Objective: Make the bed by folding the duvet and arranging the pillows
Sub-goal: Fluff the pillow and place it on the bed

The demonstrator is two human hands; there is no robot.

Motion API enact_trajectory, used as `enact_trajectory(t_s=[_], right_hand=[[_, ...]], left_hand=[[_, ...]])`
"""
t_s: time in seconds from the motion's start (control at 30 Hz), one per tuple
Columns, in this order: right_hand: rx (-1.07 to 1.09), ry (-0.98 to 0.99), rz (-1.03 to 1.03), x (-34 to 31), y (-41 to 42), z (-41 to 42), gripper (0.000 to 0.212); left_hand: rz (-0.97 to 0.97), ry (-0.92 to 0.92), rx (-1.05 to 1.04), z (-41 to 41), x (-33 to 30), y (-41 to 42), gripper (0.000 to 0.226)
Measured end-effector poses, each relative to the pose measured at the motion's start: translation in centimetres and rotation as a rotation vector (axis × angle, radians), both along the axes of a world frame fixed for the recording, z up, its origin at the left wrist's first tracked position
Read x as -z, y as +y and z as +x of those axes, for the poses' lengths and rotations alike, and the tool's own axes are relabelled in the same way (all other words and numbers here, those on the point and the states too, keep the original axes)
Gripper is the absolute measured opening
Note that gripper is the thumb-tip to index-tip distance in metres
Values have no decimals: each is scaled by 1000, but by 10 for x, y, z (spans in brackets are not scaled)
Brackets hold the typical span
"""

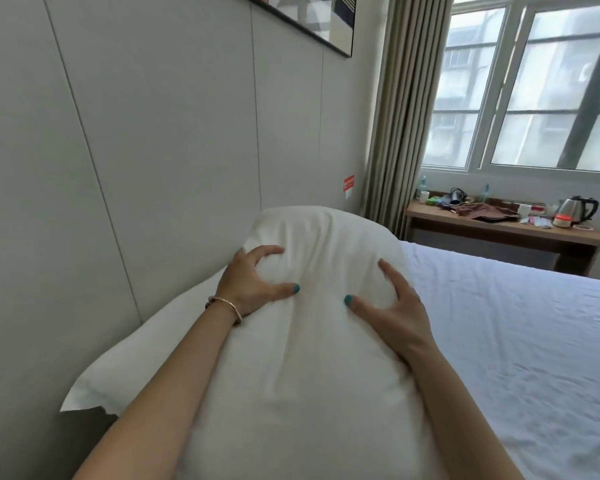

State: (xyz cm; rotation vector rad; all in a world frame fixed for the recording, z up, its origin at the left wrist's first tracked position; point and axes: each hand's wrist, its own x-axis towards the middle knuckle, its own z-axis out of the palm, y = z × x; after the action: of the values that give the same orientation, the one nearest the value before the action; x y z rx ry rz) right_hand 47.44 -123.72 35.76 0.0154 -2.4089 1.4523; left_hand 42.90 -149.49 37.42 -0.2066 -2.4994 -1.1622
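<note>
A plump white pillow (312,341) fills the middle of the head view, lying along the grey padded headboard wall (136,168). My left hand (253,282) grips its upper left side, fingers curled into the fabric. My right hand (392,313) grips its right side, thumb and fingers dug in. A second white pillow (136,358) lies underneath and to the left, its corner poking out against the wall. The white bed sheet (516,341) stretches to the right. No duvet is visible.
A wooden desk (499,230) stands past the bed under the window (534,91), cluttered with a kettle (575,207), cups and a brown cloth. A beige curtain (399,116) hangs beside it. A framed picture (319,19) hangs above the headboard.
</note>
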Motion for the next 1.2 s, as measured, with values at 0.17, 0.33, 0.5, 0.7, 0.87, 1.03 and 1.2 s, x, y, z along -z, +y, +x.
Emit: enact_trajectory(t_s=[0.17,0.33,0.5,0.7,0.87,1.03,1.2], right_hand=[[6,28,-56,-30,-84,-57,93],[-12,74,-164,-69,-157,-115,94],[22,-113,-167,-49,-222,-159,95],[-81,-537,7,74,-274,-189,106],[-62,-532,69,92,-276,-201,97],[182,-248,242,82,-280,-220,53],[-65,-187,628,65,-270,-305,57]], left_hand=[[-67,23,-2,-57,-46,-83,71],[-174,50,41,-121,-119,-153,69],[-276,-234,-17,-188,-104,-213,83],[-379,-748,-78,-230,49,-227,109],[-358,-747,-166,-237,83,-221,104],[-520,-617,-200,-245,63,-197,79],[-572,-551,-238,-250,88,-160,78]])
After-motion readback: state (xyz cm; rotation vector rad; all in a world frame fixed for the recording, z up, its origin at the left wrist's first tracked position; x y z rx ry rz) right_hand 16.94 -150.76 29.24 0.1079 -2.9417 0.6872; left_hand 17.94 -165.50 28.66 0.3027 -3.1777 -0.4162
